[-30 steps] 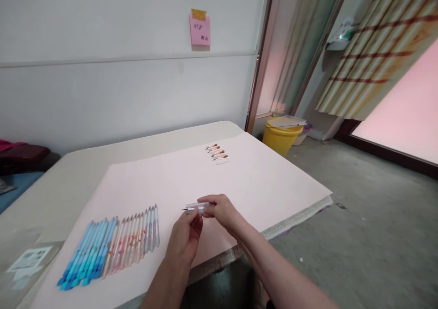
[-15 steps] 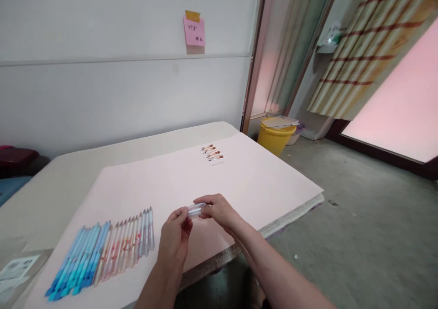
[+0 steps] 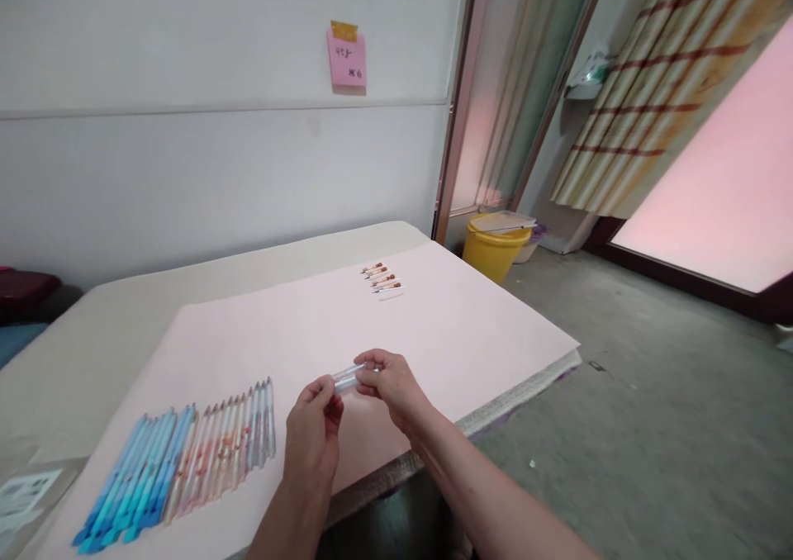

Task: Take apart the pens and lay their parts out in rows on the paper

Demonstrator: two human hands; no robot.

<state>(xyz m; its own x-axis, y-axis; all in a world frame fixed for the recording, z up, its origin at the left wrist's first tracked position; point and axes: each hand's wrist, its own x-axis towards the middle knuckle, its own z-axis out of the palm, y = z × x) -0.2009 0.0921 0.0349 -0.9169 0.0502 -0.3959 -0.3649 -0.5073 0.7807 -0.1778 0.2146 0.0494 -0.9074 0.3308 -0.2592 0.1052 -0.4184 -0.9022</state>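
Note:
Over the front of the pink sheet (image 3: 297, 329), my left hand (image 3: 311, 420) pinches one end of a clear pen barrel (image 3: 345, 378) between thumb and fingers. My right hand (image 3: 391, 385) grips the other end, so the barrel spans both hands. It looks like two slim pieces side by side, too small to tell apart surely. To the left of my hands lie blue pens (image 3: 133, 477) in a row. Clear pens with pink and red patterns (image 3: 226, 444) continue that row. Farther back, several short pen parts with brown ends (image 3: 384, 277) lie on the sheet.
A pale table (image 3: 142, 291) stands against a white wall panel bearing a pink note (image 3: 347, 58). A plastic packet with a label (image 3: 28, 494) is at the lower left. A yellow bin (image 3: 496, 250) stands on the floor beyond the table's right side.
My right hand's fingers have shifted on the barrel, and more of the clear barrel shows between my hands. The whole view has moved slightly. The laid-out pens keep their places.

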